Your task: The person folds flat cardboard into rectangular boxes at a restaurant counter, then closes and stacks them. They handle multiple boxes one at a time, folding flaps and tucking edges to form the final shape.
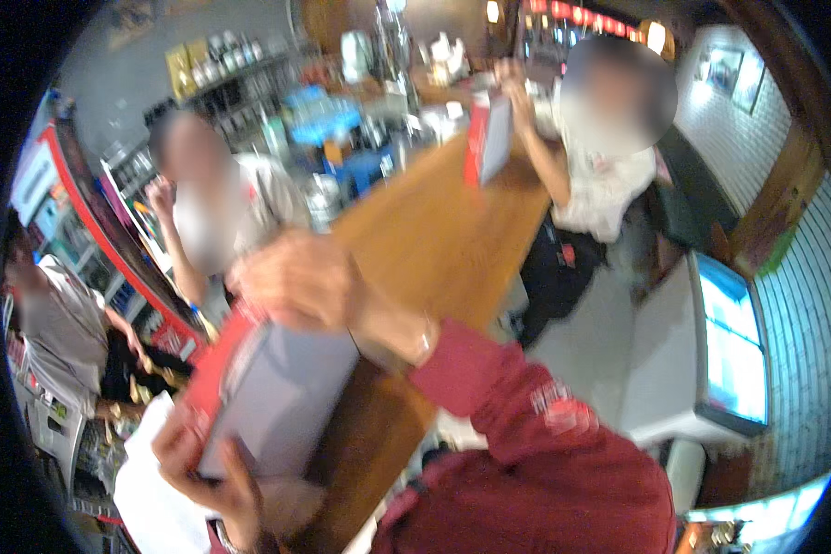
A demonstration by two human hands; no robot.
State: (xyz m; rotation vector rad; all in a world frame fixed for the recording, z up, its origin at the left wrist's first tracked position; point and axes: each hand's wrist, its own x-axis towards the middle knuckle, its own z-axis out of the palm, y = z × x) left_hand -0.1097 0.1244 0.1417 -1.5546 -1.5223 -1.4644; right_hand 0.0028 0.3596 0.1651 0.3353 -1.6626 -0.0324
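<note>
A flat red and grey box (291,388) stands tilted above the near end of the wooden counter, its grey face toward me and its red side to the left. My left hand (214,473) grips its lower left corner, thumb on the grey face and fingers along the red side. Over the top edge, my right hand (295,277) is closed on the box's upper corner. That hand is blurred, and its fingertips are partly hidden. A maroon sleeve (517,397) covers my right arm.
The counter (415,240) runs away from me. A similar red and grey box (489,138) stands beside a seated person (605,175) at the far right. Two people (203,203) stand left of the counter. Bottles and blue items (328,125) fill the back; a lit display (731,337) stands right.
</note>
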